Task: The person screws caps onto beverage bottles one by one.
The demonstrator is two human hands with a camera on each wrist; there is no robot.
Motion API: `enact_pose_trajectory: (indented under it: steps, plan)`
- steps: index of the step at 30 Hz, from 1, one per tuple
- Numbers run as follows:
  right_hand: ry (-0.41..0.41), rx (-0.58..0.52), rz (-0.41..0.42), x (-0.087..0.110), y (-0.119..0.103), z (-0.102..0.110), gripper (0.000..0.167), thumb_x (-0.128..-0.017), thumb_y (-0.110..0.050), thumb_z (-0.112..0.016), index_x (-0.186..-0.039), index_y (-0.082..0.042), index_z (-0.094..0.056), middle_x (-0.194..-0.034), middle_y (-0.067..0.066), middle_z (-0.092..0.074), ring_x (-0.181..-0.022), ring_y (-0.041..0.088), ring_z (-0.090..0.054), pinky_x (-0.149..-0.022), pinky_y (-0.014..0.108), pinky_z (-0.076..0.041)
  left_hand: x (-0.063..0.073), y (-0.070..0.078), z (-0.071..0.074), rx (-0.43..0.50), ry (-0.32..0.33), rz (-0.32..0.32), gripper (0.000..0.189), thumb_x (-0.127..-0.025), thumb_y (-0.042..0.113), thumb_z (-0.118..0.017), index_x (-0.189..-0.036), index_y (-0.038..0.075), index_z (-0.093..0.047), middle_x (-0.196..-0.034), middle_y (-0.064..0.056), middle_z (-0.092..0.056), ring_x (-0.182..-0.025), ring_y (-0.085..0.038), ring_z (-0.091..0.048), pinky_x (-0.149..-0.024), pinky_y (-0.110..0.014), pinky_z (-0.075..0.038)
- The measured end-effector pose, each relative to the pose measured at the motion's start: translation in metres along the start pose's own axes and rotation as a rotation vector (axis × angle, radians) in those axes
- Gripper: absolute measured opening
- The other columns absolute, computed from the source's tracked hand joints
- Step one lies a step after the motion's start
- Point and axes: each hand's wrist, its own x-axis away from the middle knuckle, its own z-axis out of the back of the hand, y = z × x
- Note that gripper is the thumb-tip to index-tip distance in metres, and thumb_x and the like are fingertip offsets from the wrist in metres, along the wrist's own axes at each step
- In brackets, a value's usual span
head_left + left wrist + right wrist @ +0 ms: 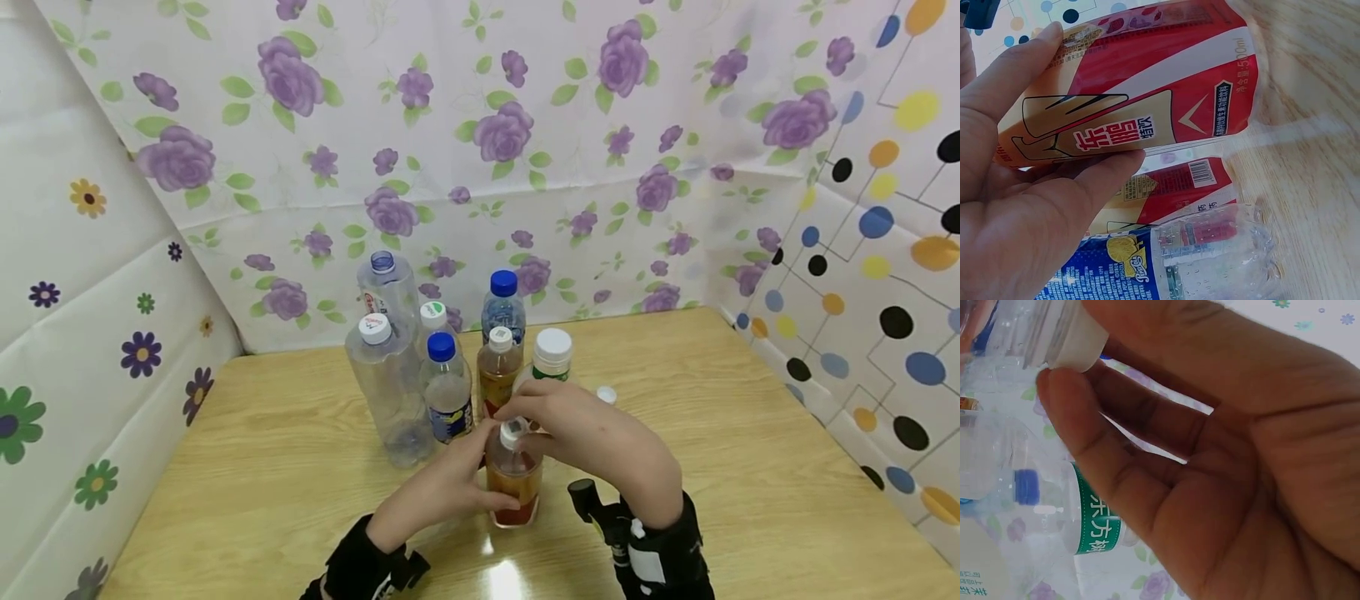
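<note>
A drink bottle with a red and gold label stands near the front of the bottle group. My left hand grips its side, thumb and fingers around the label in the left wrist view. From above, my right hand pinches the white cap between thumb and fingers. In the right wrist view, the cap sits at the bottle's neck; whether it is loose cannot be told. Directly behind stands a second red and gold bottle, also white-capped.
On the wooden table, a tall clear bottle, an uncapped clear bottle and a blue-labelled bottle stand left. Behind are a blue-capped bottle and a wide white-capped bottle. A white cap shows past my right hand.
</note>
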Motion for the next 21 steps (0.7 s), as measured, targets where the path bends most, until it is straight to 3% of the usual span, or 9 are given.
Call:
enact_pose_trajectory:
  steps: [6, 10, 16, 21]
  plan:
    - [0.011, 0.022, 0.095, 0.0028, 0.0051, 0.0005, 0.034, -0.091, -0.003, -0.075, -0.124, -0.007, -0.070, -0.124, 0.004, -0.065, -0.115, 0.022, -0.062, -0.092, 0.034, -0.057, 0.0003, 0.0001, -0.0018, -0.005, -0.008, -0.009, 0.103, -0.087, 0.026, -0.084, -0.163, 0.016, -0.014, -0.156, -0.004, -0.043, -0.139, -0.024, -0.048, -0.110, -0.035, -0.046]
    - [-0.001, -0.018, 0.126, 0.0024, 0.0071, 0.0020, 0.033, -0.093, 0.005, -0.069, -0.125, -0.005, -0.070, -0.126, 0.006, -0.066, -0.116, 0.023, -0.064, -0.091, 0.033, -0.058, 0.0006, 0.0002, -0.0014, -0.002, -0.001, -0.006, 0.100, -0.087, 0.027, -0.084, -0.162, 0.016, -0.018, -0.156, -0.005, -0.043, -0.140, -0.024, -0.047, -0.110, -0.036, -0.046]
    - [-0.028, -0.035, 0.096, 0.0018, 0.0061, 0.0025, 0.031, -0.093, 0.007, -0.068, -0.121, -0.006, -0.072, -0.118, 0.003, -0.067, -0.108, 0.018, -0.066, -0.085, 0.027, -0.058, -0.0003, 0.0002, -0.0013, 0.010, -0.001, -0.007, 0.089, -0.087, 0.025, -0.084, -0.156, 0.014, -0.029, -0.149, -0.006, -0.050, -0.135, -0.024, -0.052, -0.107, -0.033, -0.049]
    - [-0.027, -0.045, 0.054, 0.0027, 0.0046, 0.0035, 0.028, -0.093, 0.001, -0.071, -0.120, -0.009, -0.072, -0.113, 0.000, -0.067, -0.104, 0.017, -0.066, -0.084, 0.027, -0.057, -0.0004, 0.0014, -0.0016, 0.004, 0.000, -0.027, 0.092, -0.086, 0.023, -0.085, -0.157, 0.014, -0.026, -0.149, -0.005, -0.050, -0.134, -0.024, -0.053, -0.107, -0.035, -0.048]
